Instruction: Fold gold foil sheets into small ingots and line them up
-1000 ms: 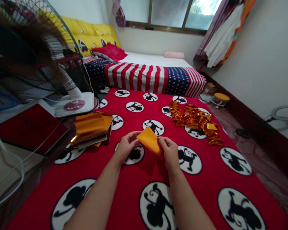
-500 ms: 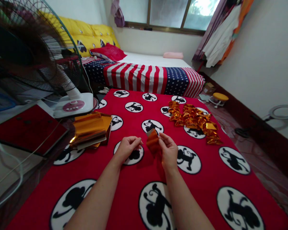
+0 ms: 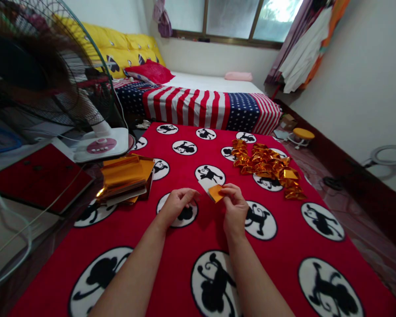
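Observation:
Between the fingers of my right hand [image 3: 235,206] is a small sheet of gold paper [image 3: 215,193], its gold face up and a pale part at its upper left. My left hand [image 3: 180,204] is just left of the paper, not touching it, with fingers loosely curved and apart and nothing in them. Both hands are over a red cloth [image 3: 191,240] printed with black monkeys in white circles. At the left lies a stack of gold paper sheets [image 3: 123,176]. Several folded gold foil pieces [image 3: 264,160] sit in rows at the upper right of the cloth.
A fan [image 3: 100,143] stands on the left beside a dark red panel [image 3: 36,174], with a white cable near the left edge. Beyond the cloth is a bed [image 3: 198,108] with a striped cover. A yellow stool [image 3: 302,134] is on the floor at the right.
The paper in my right hand has turned, from a darker orange side to a bright, flatter gold face. My left hand has shifted slightly to the right.

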A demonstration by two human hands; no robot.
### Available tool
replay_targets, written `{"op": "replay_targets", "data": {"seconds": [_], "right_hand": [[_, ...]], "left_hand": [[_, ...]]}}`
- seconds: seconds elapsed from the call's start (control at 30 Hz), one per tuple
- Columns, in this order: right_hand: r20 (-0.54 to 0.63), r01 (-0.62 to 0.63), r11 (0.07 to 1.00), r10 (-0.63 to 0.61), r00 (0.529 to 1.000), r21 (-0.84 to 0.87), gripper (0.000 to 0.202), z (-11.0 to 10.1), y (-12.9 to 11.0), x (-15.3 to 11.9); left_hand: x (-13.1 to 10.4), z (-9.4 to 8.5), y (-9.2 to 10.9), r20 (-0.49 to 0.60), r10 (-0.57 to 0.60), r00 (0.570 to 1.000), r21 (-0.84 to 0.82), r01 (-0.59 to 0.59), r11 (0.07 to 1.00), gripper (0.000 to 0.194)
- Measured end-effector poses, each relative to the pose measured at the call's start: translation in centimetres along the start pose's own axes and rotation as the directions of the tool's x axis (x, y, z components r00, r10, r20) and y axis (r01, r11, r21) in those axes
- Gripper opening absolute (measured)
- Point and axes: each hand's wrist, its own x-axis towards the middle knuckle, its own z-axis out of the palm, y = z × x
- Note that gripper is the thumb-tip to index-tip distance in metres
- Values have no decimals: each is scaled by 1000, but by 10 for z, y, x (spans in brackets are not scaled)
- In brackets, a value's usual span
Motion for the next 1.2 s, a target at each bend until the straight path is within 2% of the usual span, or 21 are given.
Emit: {"op": "replay_targets", "data": {"seconds": [0.13,0.23,0.37,0.47,0.53,0.6,0.7,0.87,0.97,1.03,1.1,1.2], "right_hand": [[76,-51,998,48,996,42,11,-1,-3,-1],[226,-177,976,146,963,125,14,-2,-9,-1],[476,-386,901,255,842,198,18,-1,-16,-2],[582,-507,835,309,753,213,19,0,-20,-3],[614,-560,793,323,720,241,19,1,-21,-4],[625,-593,756,326,709,278,19,1,-21,-3],[636,-635,710,346,690,304,19,-1,-21,-2],[662,-676,698,393,638,237,16,-1,-17,-3],[652,-683,705,431,624,188,13,0,-15,-5],[632,-683,711,455,628,167,8,1,-14,-5],[577,-666,720,466,671,194,19,2,-13,-3],[425,-582,756,441,791,299,39,0,-11,2]], "left_hand": [[0,1,0,-98,-44,994,-161,28,986,61],[0,1,3,-96,-90,991,-265,62,962,69],[-3,-1,9,-49,-107,993,-277,89,957,74],[-4,-4,10,31,-100,994,-294,105,950,69],[-5,-6,8,73,-76,994,-311,95,946,61],[-5,-8,6,82,-18,996,-300,42,953,56],[-5,-8,5,93,61,994,-228,-38,973,58],[-7,0,11,183,61,981,-108,-42,993,57],[-7,4,14,190,58,980,-106,-38,994,49],[-6,6,12,139,44,989,-144,-24,989,47],[-3,6,7,19,7,1000,-186,-4,982,50],[1,4,-1,-217,-52,975,-264,-7,965,62]]}}
